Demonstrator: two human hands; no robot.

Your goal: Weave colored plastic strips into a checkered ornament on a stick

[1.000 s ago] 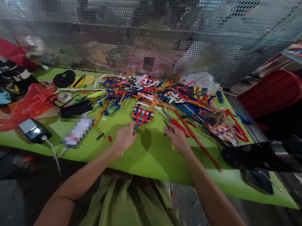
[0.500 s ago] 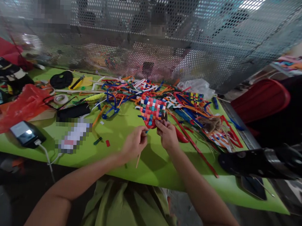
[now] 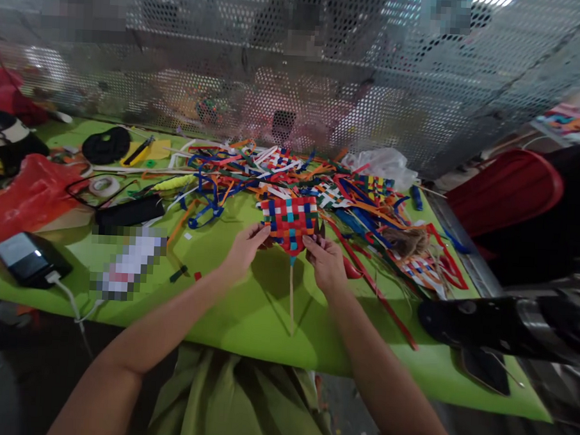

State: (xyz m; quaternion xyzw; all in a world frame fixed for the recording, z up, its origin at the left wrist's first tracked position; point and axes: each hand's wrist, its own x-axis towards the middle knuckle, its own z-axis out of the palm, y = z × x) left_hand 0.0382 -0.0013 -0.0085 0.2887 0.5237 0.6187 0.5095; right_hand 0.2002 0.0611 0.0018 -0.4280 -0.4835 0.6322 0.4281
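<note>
A small woven piece [image 3: 290,224] of red, white, blue and green strips is held up over the table, with a thin stick [image 3: 291,301] pointing down from its lower tip. My left hand [image 3: 247,244] pinches the piece's left edge between thumb and fingers. At its right edge, my right hand [image 3: 325,257] grips it, and the dark blades of scissors [image 3: 322,229] stick up from that same hand. A red handle [image 3: 351,269] shows just to the right of the hand.
Behind lies a heap of coloured strips [image 3: 254,168] on the green table [image 3: 247,318]. To the left are a tape roll [image 3: 103,185], a black case [image 3: 129,214], a power bank [image 3: 31,257] and a red bag [image 3: 36,190]. A black arm-like object [image 3: 487,322] juts in from the right.
My left hand has moved from the stick up to the woven piece's left edge. The piece now faces me more squarely, slightly lower, and its stick hangs in full view.
</note>
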